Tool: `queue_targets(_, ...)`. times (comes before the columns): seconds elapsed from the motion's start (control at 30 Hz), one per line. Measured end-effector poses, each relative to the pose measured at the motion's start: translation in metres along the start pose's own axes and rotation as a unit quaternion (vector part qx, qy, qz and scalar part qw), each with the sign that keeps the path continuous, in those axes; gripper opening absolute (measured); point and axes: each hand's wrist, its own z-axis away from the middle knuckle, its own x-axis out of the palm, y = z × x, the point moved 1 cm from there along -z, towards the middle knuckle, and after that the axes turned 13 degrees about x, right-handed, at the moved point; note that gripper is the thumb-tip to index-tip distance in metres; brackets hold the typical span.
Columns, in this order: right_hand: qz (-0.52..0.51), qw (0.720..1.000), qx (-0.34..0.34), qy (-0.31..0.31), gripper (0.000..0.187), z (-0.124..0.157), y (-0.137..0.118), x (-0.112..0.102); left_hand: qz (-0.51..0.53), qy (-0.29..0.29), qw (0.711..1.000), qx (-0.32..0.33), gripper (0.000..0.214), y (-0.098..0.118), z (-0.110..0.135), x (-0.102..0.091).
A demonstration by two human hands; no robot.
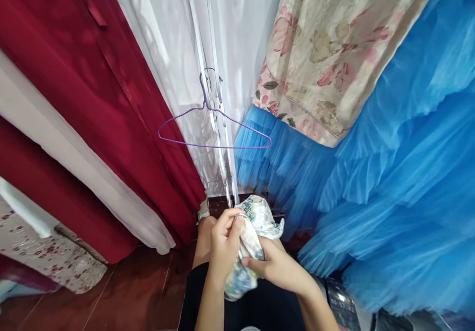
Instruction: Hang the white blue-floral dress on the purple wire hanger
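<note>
Both of my hands grip a small floral cloth (256, 222), white with blue-green print, bunched up low in the middle of the view. My left hand (222, 244) is closed round its upper left part with fingers curled. My right hand (276, 264) pinches the cloth from the right, thumb pressed on it. An empty purple wire hanger (215, 135) hangs above the hands, in front of white sheer fabric (222, 39).
Garments hang close all round: dark red dresses (92, 98) on the left, a cream floral fabric (334, 49) at upper right, a blue tulle skirt (389, 187) on the right. A red-brown wooden floor (141, 291) shows below. A floral cloth (55, 261) lies at lower left.
</note>
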Motion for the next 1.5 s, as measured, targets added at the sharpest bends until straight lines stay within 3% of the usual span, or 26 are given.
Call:
queue_targets(0.07,0.029,0.998,0.033,-0.035,0.012,0.003,0.006,-0.012,0.001,-0.085,0.996,-0.018,0.029,-0.006,0.005,-0.005)
queue_targets(0.13,0.012,0.997,0.043,-0.064,0.017,0.007,0.008,-0.03,0.039,-0.192,0.979,-0.057,0.037,-0.015,0.018,-0.007)
queue_targets(0.2,-0.033,0.998,0.032,-0.041,0.017,0.012,0.007,-0.049,0.074,-0.303,0.944,-0.107,0.046,-0.023,0.036,-0.005)
queue_targets(0.27,-0.068,0.997,0.02,0.016,0.019,0.017,0.005,-0.064,0.068,-0.359,0.923,-0.124,0.054,-0.027,0.052,-0.001)
queue_targets(0.33,-0.081,0.996,0.017,0.026,0.027,0.021,0.001,-0.068,0.028,-0.323,0.942,-0.086,0.062,-0.025,0.059,0.002)
queue_targets(0.4,-0.072,0.997,0.009,-0.018,0.035,0.022,-0.007,-0.062,-0.004,-0.255,0.967,-0.017,0.061,-0.017,0.055,0.004)
queue_targets(0.47,-0.053,0.996,-0.012,-0.074,0.041,0.023,-0.016,-0.051,-0.004,-0.239,0.97,0.036,0.043,-0.008,0.045,0.004)
queue_targets(0.57,-0.059,0.989,-0.055,-0.125,0.051,0.025,-0.029,-0.043,0.07,-0.246,0.965,0.064,0.014,0.003,0.031,-0.002)
queue_targets(0.67,-0.058,0.987,-0.066,-0.131,0.056,0.031,-0.035,-0.051,0.175,-0.202,0.961,0.067,0.037,0.011,0.029,-0.015)
queue_targets(0.73,-0.036,0.991,-0.061,-0.115,0.055,0.035,-0.038,-0.059,0.17,-0.191,0.965,0.051,0.049,0.017,0.034,-0.025)
queue_targets(0.83,-0.006,0.993,-0.082,-0.081,0.056,0.038,-0.047,-0.069,-0.013,-0.231,0.972,0.048,0.044,0.03,0.039,-0.038)
queue_targets(0.9,0.013,0.991,-0.111,-0.073,0.055,0.041,-0.054,-0.075,-0.149,-0.262,0.951,0.066,0.031,0.038,0.036,-0.046)
queue_targets(1.0,0.024,0.986,-0.149,-0.076,0.051,0.046,-0.065,-0.091,-0.263,-0.297,0.914,0.09,0.024,0.043,0.021,-0.065)
queue_targets(1.03,0.019,0.985,-0.157,-0.062,0.049,0.047,-0.067,-0.101,-0.291,-0.305,0.901,0.099,0.024,0.042,0.014,-0.073)
queue_targets(1.1,-0.004,0.986,-0.164,0.025,0.042,0.044,-0.071,-0.123,-0.341,-0.305,0.881,0.118,0.021,0.039,0.0,-0.093)
queue_targets(1.2,-0.029,0.967,-0.131,0.215,0.029,0.015,-0.082,-0.157,-0.365,-0.276,0.876,0.15,0.013,0.039,-0.014,-0.119)
queue_targets(1.27,-0.047,0.956,-0.092,0.276,0.026,-0.024,-0.094,-0.17,-0.332,-0.254,0.894,0.162,0.021,0.048,-0.018,-0.127)
queue_targets(1.3,-0.07,0.953,-0.078,0.283,0.024,-0.049,-0.101,-0.174,-0.306,-0.246,0.904,0.167,0.024,0.055,-0.019,-0.127)
queue_targets(1.37,-0.114,0.966,-0.038,0.231,0.017,-0.103,-0.115,-0.174,-0.261,-0.235,0.919,0.18,0.019,0.073,-0.02,-0.12)
queue_targets(1.5,-0.116,0.981,0.002,0.157,0.02,-0.193,-0.142,-0.158,-0.202,-0.203,0.937,0.201,0.013,0.099,-0.03,-0.099)
